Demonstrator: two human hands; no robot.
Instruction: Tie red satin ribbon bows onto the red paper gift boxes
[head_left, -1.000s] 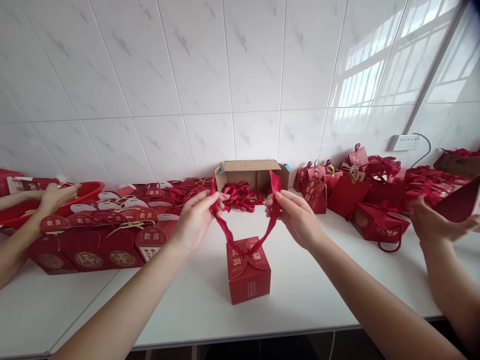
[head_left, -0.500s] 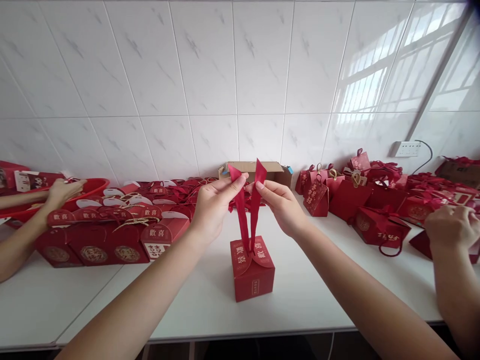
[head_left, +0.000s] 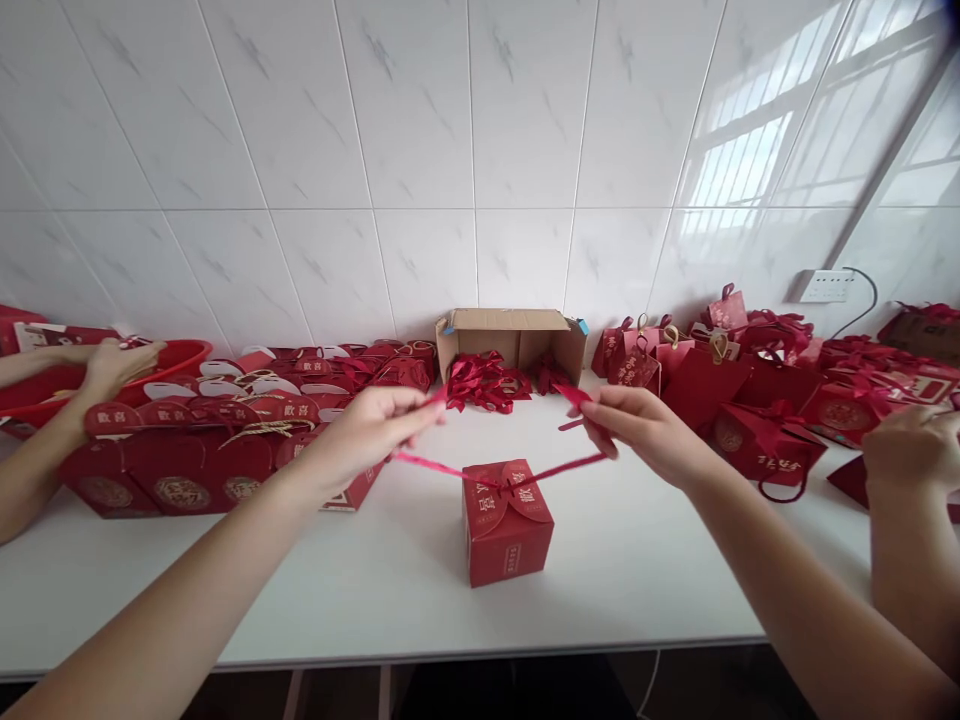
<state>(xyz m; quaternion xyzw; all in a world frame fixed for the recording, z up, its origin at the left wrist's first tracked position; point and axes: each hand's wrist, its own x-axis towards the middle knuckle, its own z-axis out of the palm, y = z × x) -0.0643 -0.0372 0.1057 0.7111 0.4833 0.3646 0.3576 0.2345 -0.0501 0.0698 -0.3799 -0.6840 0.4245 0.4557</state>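
White marbled wall tiles close off the far side of your table, whose front edge runs just beyond the work, leaving you a bare strip there and another behind. On your left, a row of red gift boxes partly blocked by your forearm limits that side; on your right, red paper bags and a co-worker's hand sit past your wrist, so sideways room looks tighter there. Farther back, against the wall, an open cardboard carton faces you with loose ribbons at its mouth, near your fingertips but apart from the work. Your red gift box stands upright on the table between your forearms, its top flaps folded in. Your left hand and right hand each pinch one end of the red ribbon. Half a second ago those ends stood upright, close together; now they are spread wide and low, both strands stretched nearly level from the flaps. That suggests you are drawing the crossing snug; whether it is knotted, you cannot tell from here.
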